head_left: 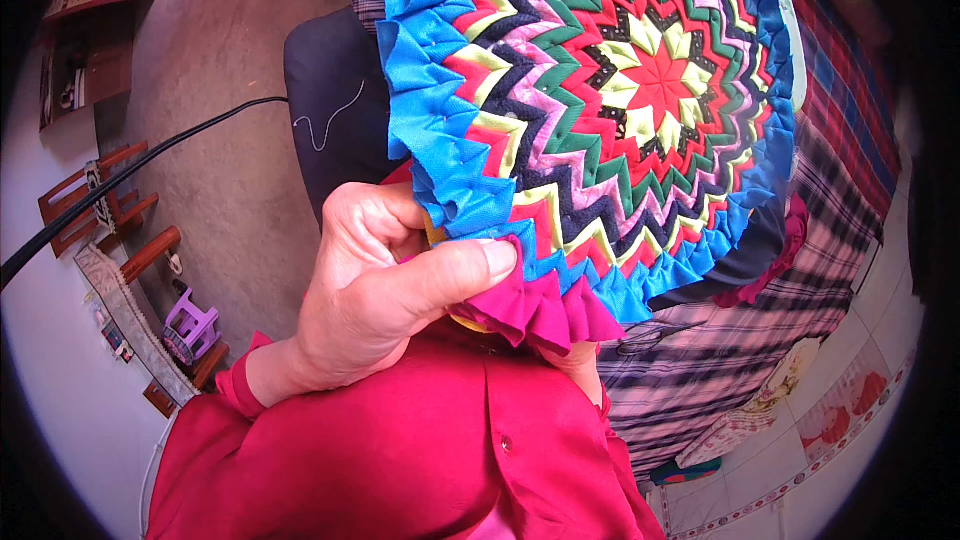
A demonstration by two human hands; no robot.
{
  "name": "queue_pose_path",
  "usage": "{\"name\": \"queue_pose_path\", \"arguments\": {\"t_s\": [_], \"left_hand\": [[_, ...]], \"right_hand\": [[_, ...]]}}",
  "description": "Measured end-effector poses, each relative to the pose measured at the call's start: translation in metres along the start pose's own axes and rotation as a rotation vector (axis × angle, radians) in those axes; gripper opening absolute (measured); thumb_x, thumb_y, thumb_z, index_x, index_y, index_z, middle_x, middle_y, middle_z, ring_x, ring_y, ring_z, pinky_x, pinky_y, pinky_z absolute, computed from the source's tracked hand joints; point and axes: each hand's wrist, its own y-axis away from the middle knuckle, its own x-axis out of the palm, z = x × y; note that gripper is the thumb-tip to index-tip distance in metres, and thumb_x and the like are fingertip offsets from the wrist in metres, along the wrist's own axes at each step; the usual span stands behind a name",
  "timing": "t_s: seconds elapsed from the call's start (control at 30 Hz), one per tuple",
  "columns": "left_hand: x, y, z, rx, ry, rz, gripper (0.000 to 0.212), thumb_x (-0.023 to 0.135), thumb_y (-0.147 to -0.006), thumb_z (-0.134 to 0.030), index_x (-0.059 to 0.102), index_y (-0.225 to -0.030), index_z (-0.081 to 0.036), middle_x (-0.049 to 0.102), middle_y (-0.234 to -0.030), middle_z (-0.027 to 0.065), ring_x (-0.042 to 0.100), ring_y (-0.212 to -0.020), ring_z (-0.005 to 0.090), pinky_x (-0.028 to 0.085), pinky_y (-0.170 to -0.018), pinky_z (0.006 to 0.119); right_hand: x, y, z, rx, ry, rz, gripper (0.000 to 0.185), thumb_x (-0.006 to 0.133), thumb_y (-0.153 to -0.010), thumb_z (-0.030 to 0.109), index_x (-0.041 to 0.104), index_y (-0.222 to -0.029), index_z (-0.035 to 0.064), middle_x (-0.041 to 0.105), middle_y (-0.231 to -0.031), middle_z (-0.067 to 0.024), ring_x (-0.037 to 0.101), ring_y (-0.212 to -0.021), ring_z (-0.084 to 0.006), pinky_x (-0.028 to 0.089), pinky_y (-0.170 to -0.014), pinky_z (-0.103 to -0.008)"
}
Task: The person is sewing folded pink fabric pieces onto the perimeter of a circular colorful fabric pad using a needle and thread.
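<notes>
A round folded-patchwork mat (555,120) fills the upper right, with zigzag rings around a red and lime star. Folded blue fabric points (427,90) form its outer ring. At the near edge, several magenta folded fabric pieces (555,307) overlap the blue ones. My left hand (375,270) pinches this edge, the thumb pressing on top where magenta meets blue and the fingers underneath. Yellow fabric shows below the rim there. Only the wrist and base of my right hand (579,366) show beneath the magenta points; its fingers are hidden by the mat.
White thread (326,120) lies on the dark cloth over my leg (322,67). More magenta fabric (796,262) lies right of the mat, over a plaid bed cover (675,390). A black cable (150,157) crosses the left side. A purple plastic stool (193,324) stands near wooden furniture.
</notes>
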Motion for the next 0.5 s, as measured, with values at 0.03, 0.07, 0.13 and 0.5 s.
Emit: {"name": "queue_pose_path", "arguments": {"t_s": [0.03,0.07,0.13,0.5], "left_hand": [[0.0,0.0,0.0,0.005,-0.021,-0.003,0.016,0.068,-0.089,0.001,0.074,-0.103,0.006,0.074,-0.102,0.0057,0.065,-0.093,0.0087,0.05,-0.086,0.026],[-0.001,0.001,0.0,0.01,-0.042,-0.006,0.016,0.068,-0.089,0.001,0.075,-0.103,0.005,0.074,-0.101,0.0055,0.065,-0.093,0.0084,0.05,-0.086,0.026],[-0.001,0.001,0.0,0.007,-0.036,0.003,0.015,0.069,-0.089,0.0,0.075,-0.102,0.005,0.074,-0.101,0.0051,0.065,-0.092,0.0082,0.05,-0.085,0.026],[-0.003,-0.009,0.012,0.121,-0.042,-0.02,0.016,0.067,-0.09,0.002,0.074,-0.104,0.006,0.075,-0.102,0.007,0.066,-0.091,0.0091,0.051,-0.087,0.026]], "right_hand": [[0.0,0.0,0.0,-0.001,0.004,0.0,0.039,0.067,-0.086,0.002,0.065,-0.124,-0.0065,0.072,-0.111,-0.0137,0.069,-0.098,-0.0219,0.054,-0.085,-0.0334],[-0.001,0.001,0.0,0.001,0.002,0.0,0.039,0.067,-0.086,0.002,0.065,-0.125,-0.0067,0.072,-0.111,-0.0137,0.069,-0.098,-0.0218,0.054,-0.085,-0.0333],[-0.001,0.001,0.001,0.002,0.001,-0.003,0.039,0.066,-0.086,0.001,0.065,-0.125,-0.007,0.072,-0.111,-0.0138,0.069,-0.098,-0.0216,0.054,-0.085,-0.0332],[-0.002,-0.012,0.006,0.019,-0.074,-0.035,0.04,0.065,-0.087,0.0,0.064,-0.126,-0.0086,0.072,-0.111,-0.0142,0.069,-0.098,-0.0208,0.054,-0.085,-0.0323]]}}
